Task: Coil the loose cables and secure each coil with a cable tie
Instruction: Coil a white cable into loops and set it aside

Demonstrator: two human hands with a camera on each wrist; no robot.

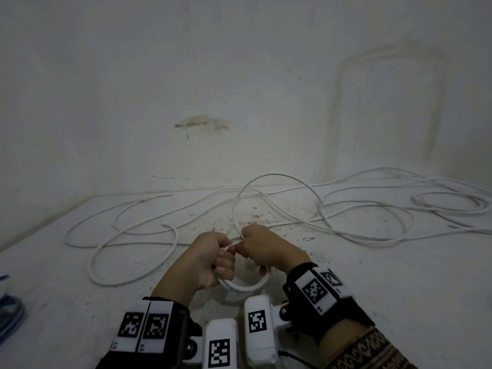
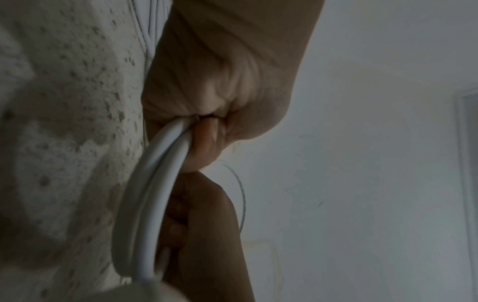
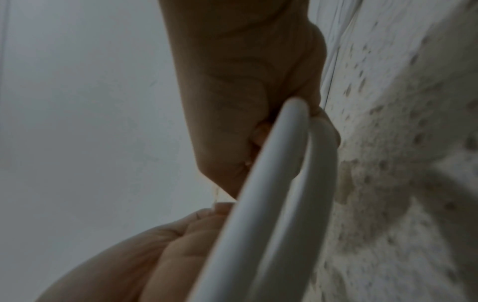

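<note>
A small coil of white cable (image 1: 243, 286) is held upright just above the speckled white surface, and both hands grip it from the top. My left hand (image 1: 222, 261) has its fingers curled round the coil's left side. My right hand (image 1: 253, 249) closes over the right side. A thin pale tie (image 1: 234, 243) runs between the two fists. In the left wrist view two cable strands (image 2: 155, 183) pass under the curled left hand (image 2: 207, 147). The right wrist view shows the same strands (image 3: 271, 183) leaving my right hand (image 3: 245, 122). The fingertips are hidden.
The rest of the white cable (image 1: 332, 209) sprawls in loose loops over the surface toward the wall, with a loose bundle (image 1: 450, 205) at the far right. A blue cable bundle (image 1: 10, 315) lies at the left edge. A stained white wall (image 1: 239, 89) stands behind.
</note>
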